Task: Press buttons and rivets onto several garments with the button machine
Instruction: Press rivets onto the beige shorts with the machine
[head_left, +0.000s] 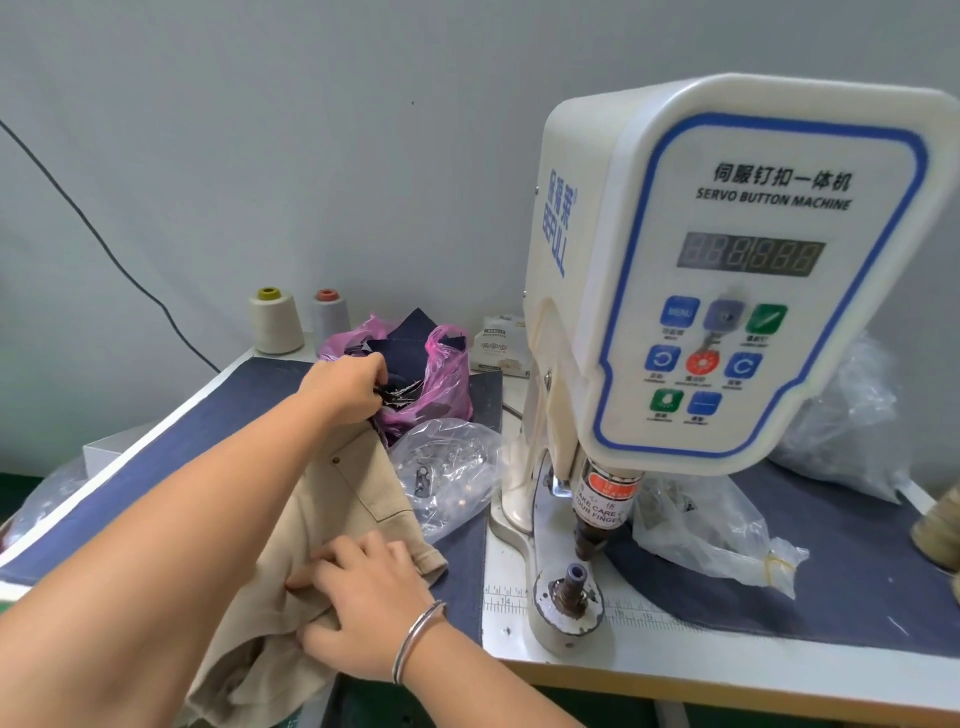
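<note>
A beige garment (353, 499) with a pocket and a small rivet lies at the table's left front, hanging over the edge. My right hand (363, 608), with a metal bangle on the wrist, rests on its bunched cloth, fingers spread and lightly curled. My left hand (345, 387) reaches far back into a pink plastic bag (447, 379) holding dark blue fabric pieces; its fingertips pinch something small and dark at the bag's mouth. The white servo button machine (727, 270) stands to the right, its lower die (574, 584) bare.
A clear bag of metal parts (447, 467) lies between garment and machine. More clear bags (711, 535) sit right of the machine. Two thread cones (275, 322) and a tissue pack (501, 345) stand at the back. Blue denim (234, 415) covers the table (727, 670).
</note>
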